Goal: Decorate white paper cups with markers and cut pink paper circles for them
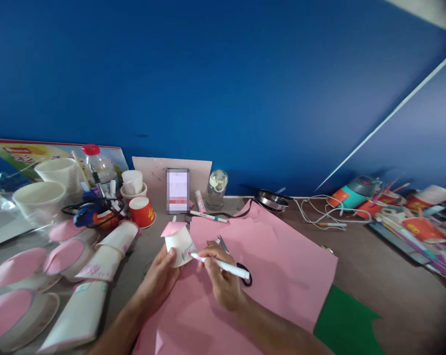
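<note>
Near 2 hands (224, 281): scissors (223, 245), pink paper (285, 256).

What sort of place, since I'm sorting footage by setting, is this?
Probably a craft workspace: pink paper spreads over the table, pink-topped paper cups sit at the left, and the right hand holds a marker to a white cup.

One head-worn camera looks forward and down from close above the counter (359, 261), facing a blue wall (208, 88).

White cup (177, 249), pink paper (282, 261)
</note>
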The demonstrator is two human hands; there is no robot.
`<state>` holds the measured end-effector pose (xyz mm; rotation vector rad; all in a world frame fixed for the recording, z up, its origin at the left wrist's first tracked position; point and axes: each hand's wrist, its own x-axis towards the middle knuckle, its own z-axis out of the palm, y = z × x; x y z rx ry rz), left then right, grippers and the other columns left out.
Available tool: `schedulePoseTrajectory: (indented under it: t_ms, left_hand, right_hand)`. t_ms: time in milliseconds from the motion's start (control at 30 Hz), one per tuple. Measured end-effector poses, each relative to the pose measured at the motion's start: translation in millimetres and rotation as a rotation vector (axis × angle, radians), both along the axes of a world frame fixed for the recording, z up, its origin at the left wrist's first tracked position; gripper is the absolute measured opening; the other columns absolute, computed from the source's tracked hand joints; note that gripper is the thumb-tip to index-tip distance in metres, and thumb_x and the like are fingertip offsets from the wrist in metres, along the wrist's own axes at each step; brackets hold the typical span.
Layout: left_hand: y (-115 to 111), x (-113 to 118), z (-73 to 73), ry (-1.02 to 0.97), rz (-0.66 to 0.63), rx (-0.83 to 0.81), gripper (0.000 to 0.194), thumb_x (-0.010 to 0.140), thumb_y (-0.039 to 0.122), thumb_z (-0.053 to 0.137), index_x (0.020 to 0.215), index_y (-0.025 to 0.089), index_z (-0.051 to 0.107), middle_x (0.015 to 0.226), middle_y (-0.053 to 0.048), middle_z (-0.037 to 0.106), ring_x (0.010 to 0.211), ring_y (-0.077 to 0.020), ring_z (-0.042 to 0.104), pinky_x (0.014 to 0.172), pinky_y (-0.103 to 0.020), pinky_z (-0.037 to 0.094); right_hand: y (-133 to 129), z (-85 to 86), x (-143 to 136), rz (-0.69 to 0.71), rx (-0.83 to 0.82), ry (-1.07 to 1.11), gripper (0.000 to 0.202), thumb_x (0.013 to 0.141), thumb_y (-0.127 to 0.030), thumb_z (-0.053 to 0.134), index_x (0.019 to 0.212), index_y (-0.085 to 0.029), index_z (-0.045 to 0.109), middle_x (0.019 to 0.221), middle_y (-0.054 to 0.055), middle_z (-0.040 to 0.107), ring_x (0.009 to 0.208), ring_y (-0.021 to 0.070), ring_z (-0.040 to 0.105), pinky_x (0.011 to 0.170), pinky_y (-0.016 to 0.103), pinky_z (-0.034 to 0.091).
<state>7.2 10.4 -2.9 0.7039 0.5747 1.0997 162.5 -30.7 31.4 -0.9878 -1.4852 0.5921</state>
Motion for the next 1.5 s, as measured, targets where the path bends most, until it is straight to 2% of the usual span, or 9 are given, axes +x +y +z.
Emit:
schedulePoseTrajectory:
  t_ms: [200, 333, 400, 733, 933, 1133, 1333, 1500]
  left_hand:
    - [-0.5, 0.1, 0.9, -0.038, -0.024, 0.028, 0.044, 0.086, 0.040, 0.060, 0.126, 0.022, 0.058, 0.113, -0.009, 0.070, 0.107, -0.0269, 0.062, 0.099, -0.040, 0.042]
    - [-0.3, -1.6, -2.3, -0.027, -0.021, -0.013, 0.044, 0.087, 0.038, 0.059, 0.129, 0.024, 0.056, 0.114, -0.008, 0.070, 0.107, -0.0252, 0.062, 0.099, -0.037, 0.042]
    - [-0.7, -1.8, -1.0, -0.042, -0.032, -0.005, 0.045, 0.088, 0.038, 0.058, 0.130, 0.023, 0.055, 0.116, -0.009, 0.069, 0.108, -0.0256, 0.061, 0.099, -0.037, 0.042]
    - [0.1, -0.6, -2.2, -0.072, -0.043, -0.001, 0.047, 0.085, 0.039, 0.061, 0.128, 0.022, 0.057, 0.115, -0.009, 0.069, 0.113, -0.0274, 0.058, 0.101, -0.038, 0.041]
    - [-1.2, 1.5, 6.5, -0.070, -0.032, 0.011, 0.046, 0.084, 0.040, 0.063, 0.125, 0.020, 0.059, 0.115, -0.009, 0.069, 0.114, -0.0282, 0.058, 0.103, -0.040, 0.039]
    - [-0.3, 2.4, 8.5, -0.077, -0.045, 0.023, 0.048, 0.083, 0.042, 0.063, 0.125, 0.019, 0.059, 0.110, -0.010, 0.071, 0.111, -0.0285, 0.060, 0.102, -0.041, 0.040]
    - [-0.2, 0.3, 4.7, -0.106, -0.022, -0.061, 0.050, 0.083, 0.041, 0.064, 0.126, 0.019, 0.058, 0.111, -0.010, 0.071, 0.105, -0.0262, 0.063, 0.104, -0.043, 0.040]
    - [-0.1, -2.7, -0.9, -0.132, -0.036, -0.117, 0.046, 0.087, 0.037, 0.058, 0.129, 0.020, 0.056, 0.113, -0.009, 0.071, 0.104, -0.0257, 0.064, 0.103, -0.045, 0.042]
  right_hand:
    - [-1.1, 2.9, -1.5, 0.023, 0.034, 0.010, 0.025, 0.095, -0.032, 0.043, 0.087, -0.023, 0.064, 0.067, 0.001, 0.062, 0.070, 0.0181, 0.058, 0.091, 0.042, 0.043]
    - [4.0, -2.5, 4.6, -0.059, -0.062, 0.079, 0.024, 0.094, -0.032, 0.044, 0.087, -0.021, 0.063, 0.071, 0.002, 0.061, 0.072, 0.0177, 0.057, 0.071, 0.032, 0.046]
    - [6.1, -3.9, 6.6, -0.066, -0.083, 0.101, 0.023, 0.094, -0.032, 0.044, 0.087, -0.021, 0.063, 0.071, 0.002, 0.060, 0.072, 0.0174, 0.056, 0.067, 0.030, 0.045]
    - [5.7, -4.5, 6.9, -0.024, -0.079, 0.068, 0.024, 0.094, -0.030, 0.043, 0.087, -0.021, 0.064, 0.074, 0.002, 0.063, 0.076, 0.0181, 0.059, 0.080, 0.034, 0.044]
    - [1.4, -0.4, 3.4, -0.015, -0.050, 0.041, 0.025, 0.094, -0.030, 0.043, 0.084, -0.021, 0.064, 0.068, 0.001, 0.062, 0.072, 0.0179, 0.058, 0.087, 0.039, 0.043]
    - [-3.3, 4.5, 0.5, 0.042, -0.004, 0.013, 0.024, 0.093, -0.032, 0.044, 0.084, -0.024, 0.065, 0.066, 0.000, 0.061, 0.068, 0.0192, 0.057, 0.086, 0.043, 0.043]
    - [5.9, 0.4, 7.4, -0.067, -0.056, 0.133, 0.025, 0.094, -0.034, 0.045, 0.085, -0.022, 0.065, 0.071, 0.002, 0.061, 0.073, 0.0180, 0.058, 0.074, 0.033, 0.046]
    - [8.5, 2.0, 8.4, -0.026, -0.066, 0.139, 0.025, 0.093, -0.033, 0.045, 0.083, -0.021, 0.064, 0.070, 0.002, 0.061, 0.074, 0.0177, 0.058, 0.072, 0.031, 0.046]
